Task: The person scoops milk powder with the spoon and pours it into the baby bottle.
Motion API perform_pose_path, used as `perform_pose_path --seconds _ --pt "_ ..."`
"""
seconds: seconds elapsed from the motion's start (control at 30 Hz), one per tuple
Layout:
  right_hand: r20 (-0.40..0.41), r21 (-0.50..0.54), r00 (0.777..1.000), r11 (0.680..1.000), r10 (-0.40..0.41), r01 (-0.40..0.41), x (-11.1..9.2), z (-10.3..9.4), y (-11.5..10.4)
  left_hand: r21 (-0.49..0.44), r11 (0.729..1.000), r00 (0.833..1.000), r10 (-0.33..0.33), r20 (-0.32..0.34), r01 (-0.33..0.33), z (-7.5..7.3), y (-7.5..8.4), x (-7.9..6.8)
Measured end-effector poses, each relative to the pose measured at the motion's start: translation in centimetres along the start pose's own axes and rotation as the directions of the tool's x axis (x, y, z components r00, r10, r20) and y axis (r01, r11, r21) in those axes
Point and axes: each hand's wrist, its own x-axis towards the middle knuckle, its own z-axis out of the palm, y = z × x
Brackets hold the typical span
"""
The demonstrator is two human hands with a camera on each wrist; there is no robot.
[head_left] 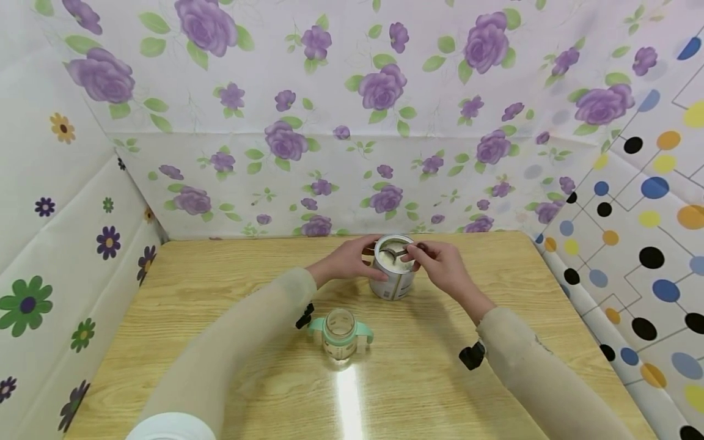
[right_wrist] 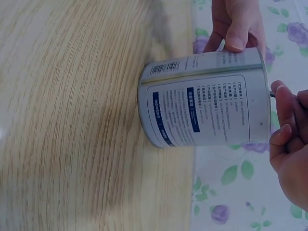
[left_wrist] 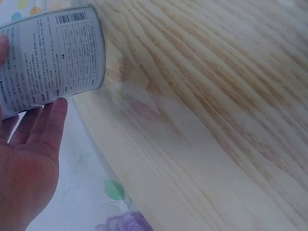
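An open milk powder can (head_left: 393,285) stands near the back edge of the table, with pale powder (head_left: 397,263) inside. My left hand (head_left: 352,260) grips its left side, thumb toward me and fingers behind; the left wrist view shows fingertips against the printed wall. Over the right rim, my right hand (head_left: 440,266) pinches the handle of a spoon (head_left: 401,252), whose bowl is inside the can. From the right wrist, the can (right_wrist: 207,101) hides most of the spoon. A baby bottle (head_left: 340,335) with mint-green handles, its top open, stands upright on the table nearer me.
The wooden table (head_left: 264,366) meets a flower-print cloth wall (head_left: 330,183) just behind the can. Patterned cloth also lines the left and right sides. A white rounded thing (head_left: 170,428) shows at the bottom left edge. Each wrist carries a small black camera (head_left: 472,355).
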Motion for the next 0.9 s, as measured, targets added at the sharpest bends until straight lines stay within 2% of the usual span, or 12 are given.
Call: perform_pose_path --seconds 0.27,0.37,0.53,0.67,0.8,0.9 --pt "0.076 0.172 0.992 0.978 0.106 -0.117 0.1 0.0 -0.1 0.003 1.000 1.000 -0.012 -0.001 0.012 0.1 0.1 0.0" --pt "0.082 0.247 0.985 0.955 0.149 -0.165 0.1 -0.1 0.3 0.005 1.000 1.000 -0.012 -0.004 0.012 0.1 0.1 -0.1" --pt "0.075 0.393 0.976 0.893 0.205 -0.218 -0.2 -0.3 1.6 -0.002 1.000 1.000 -0.001 -0.009 0.001 0.1 0.0 -0.2" --pt "0.072 0.542 0.963 0.800 0.261 -0.257 -0.7 -0.6 2.7 -0.003 1.000 1.000 -0.006 -0.012 0.006 0.1 0.0 -0.2" --pt "0.084 0.697 0.944 0.658 0.319 -0.285 -1.4 -0.9 3.6 0.002 1.000 1.000 -0.012 -0.013 0.012 0.1 -0.1 -0.2" --pt "0.104 0.775 0.933 0.560 0.345 -0.293 -1.7 -1.0 3.9 0.002 1.000 1.000 -0.011 -0.013 0.011 0.1 -0.1 -0.2"
